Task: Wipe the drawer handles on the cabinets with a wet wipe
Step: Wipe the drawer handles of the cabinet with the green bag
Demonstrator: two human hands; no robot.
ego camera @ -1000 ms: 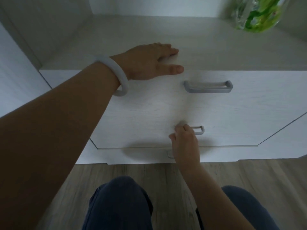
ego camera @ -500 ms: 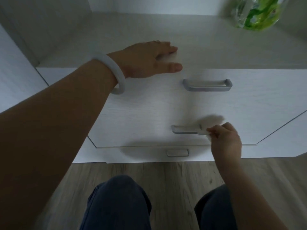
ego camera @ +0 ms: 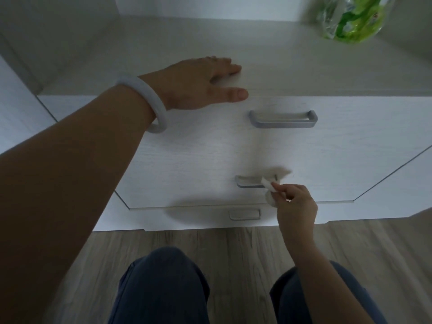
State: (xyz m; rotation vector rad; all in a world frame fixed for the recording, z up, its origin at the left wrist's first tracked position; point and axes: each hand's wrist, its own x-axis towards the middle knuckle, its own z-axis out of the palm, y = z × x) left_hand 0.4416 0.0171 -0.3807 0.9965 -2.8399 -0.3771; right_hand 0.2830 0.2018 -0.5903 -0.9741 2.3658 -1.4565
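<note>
Where the middle handle (ego camera: pixel 251 181) meets its right end, the wet wipe (ego camera: pixel 268 183) lies against it, pinched in the curled fingers (ego camera: pixel 281 191) of the right hand (ego camera: pixel 295 202). Above that handle sits the top handle (ego camera: pixel 282 119); below it, the bottom handle (ego camera: pixel 244 214). Up and left of it, the left hand (ego camera: pixel 198 84) rests flat, fingers straight, on the cabinet's top surface (ego camera: pixel 280 54).

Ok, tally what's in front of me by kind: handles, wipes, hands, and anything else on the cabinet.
Drawer handles: 3 (top handle, middle handle, bottom handle)
Wet wipe: 1
Hands: 2 (left hand, right hand)
Bangle: 1
Glass vase: 1
Total: 8
</note>
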